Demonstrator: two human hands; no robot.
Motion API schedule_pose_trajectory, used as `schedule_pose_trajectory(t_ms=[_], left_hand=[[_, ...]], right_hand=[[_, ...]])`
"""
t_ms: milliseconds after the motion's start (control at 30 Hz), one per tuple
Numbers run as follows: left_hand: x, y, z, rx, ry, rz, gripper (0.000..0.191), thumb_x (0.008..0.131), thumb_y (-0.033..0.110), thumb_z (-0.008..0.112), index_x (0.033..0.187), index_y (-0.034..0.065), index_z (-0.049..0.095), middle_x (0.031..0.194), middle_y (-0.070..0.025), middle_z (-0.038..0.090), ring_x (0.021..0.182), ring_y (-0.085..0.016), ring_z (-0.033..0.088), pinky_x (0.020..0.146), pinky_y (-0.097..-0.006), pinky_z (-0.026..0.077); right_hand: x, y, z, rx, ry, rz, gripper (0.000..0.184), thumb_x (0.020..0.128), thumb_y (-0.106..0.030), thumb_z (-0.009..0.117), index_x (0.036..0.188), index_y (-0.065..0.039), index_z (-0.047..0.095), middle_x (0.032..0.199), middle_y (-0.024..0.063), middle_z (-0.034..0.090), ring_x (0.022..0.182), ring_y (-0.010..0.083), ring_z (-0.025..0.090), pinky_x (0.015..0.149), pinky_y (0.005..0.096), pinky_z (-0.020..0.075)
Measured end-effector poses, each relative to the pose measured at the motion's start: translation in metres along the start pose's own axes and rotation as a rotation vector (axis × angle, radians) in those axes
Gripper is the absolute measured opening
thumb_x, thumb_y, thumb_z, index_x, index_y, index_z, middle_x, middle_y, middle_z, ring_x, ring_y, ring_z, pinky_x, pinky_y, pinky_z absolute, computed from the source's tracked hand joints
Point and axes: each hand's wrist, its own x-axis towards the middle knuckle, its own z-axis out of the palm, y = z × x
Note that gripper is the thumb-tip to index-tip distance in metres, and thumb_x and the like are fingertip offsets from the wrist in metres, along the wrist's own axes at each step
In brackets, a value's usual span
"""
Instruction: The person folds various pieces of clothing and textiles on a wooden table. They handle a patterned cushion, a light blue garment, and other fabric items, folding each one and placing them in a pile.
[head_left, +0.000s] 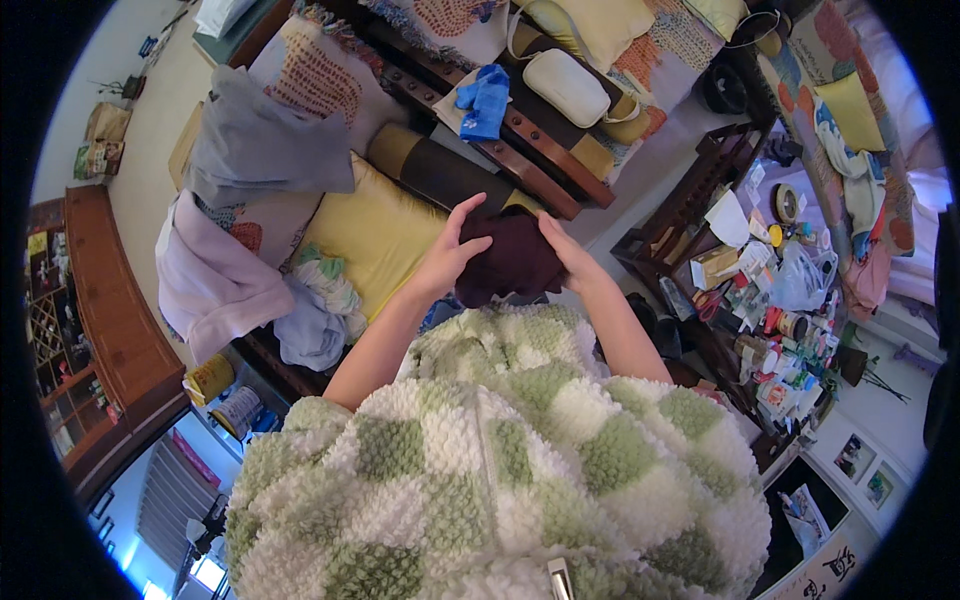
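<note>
A bundled dark maroon cloth (510, 259) lies between my hands, close to the front of my fleecy green and white garment (517, 450). My left hand (450, 251) rests against its left side, thumb and fingers apart. On the right side of the cloth is my right hand (566, 251), its fingers partly hidden behind the fabric. A shiny yellow cushion (367, 229) lies left of the cloth, with a dark bolster (442, 176) beyond it. Whether either hand grips the cloth or only touches it is hard to tell.
Grey (262, 150) and pale lilac garments (217, 277) are heaped at the left, beside a crumpled blue-grey cloth (309, 326). Blue socks (484, 101) and a white handbag (566, 86) lie on the wooden seat ahead. A cluttered table (712, 240) stands at the right.
</note>
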Motion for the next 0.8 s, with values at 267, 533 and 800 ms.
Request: schedule_pose_trajectory(t_ms=[267, 533, 800], left_hand=[[0.069, 0.005, 0.020, -0.469, 0.021, -0.270, 0.048, 0.086, 0.002, 0.050, 0.131, 0.0106, 0.036, 0.122, -0.0121, 0.047, 0.111, -0.024, 0.051, 0.090, -0.0368, 0.048], [0.202, 0.020, -0.001, -0.280, 0.198, -0.342, 0.041, 0.091, 0.022, 0.048, 0.126, 0.0017, 0.038, 0.109, -0.0130, 0.059, 0.093, -0.023, 0.061, 0.079, -0.0335, 0.051], [0.188, -0.046, -0.027, 0.386, 0.510, 0.247, 0.033, 0.088, 0.016, 0.052, 0.114, -0.0024, 0.046, 0.094, -0.0096, 0.060, 0.087, -0.016, 0.056, 0.080, -0.0281, 0.045]], right_hand=[[-0.013, -0.015, -0.044, -0.396, -0.371, -0.358, 0.076, 0.079, -0.039, 0.067, 0.137, -0.004, 0.031, 0.143, 0.0096, 0.026, 0.130, 0.0231, 0.030, 0.107, 0.0365, 0.0224], [0.050, -0.022, -0.031, -0.143, 0.331, -0.506, 0.056, 0.087, -0.025, 0.061, 0.131, 0.002, 0.038, 0.130, 0.0072, 0.045, 0.117, 0.0178, 0.043, 0.100, 0.0301, 0.0314], [0.164, -0.037, -0.120, -0.572, 1.029, -0.334, 0.032, 0.084, -0.014, 0.059, 0.107, 0.004, 0.047, 0.108, 0.0189, 0.053, 0.099, 0.0289, 0.052, 0.089, 0.0353, 0.0392]])
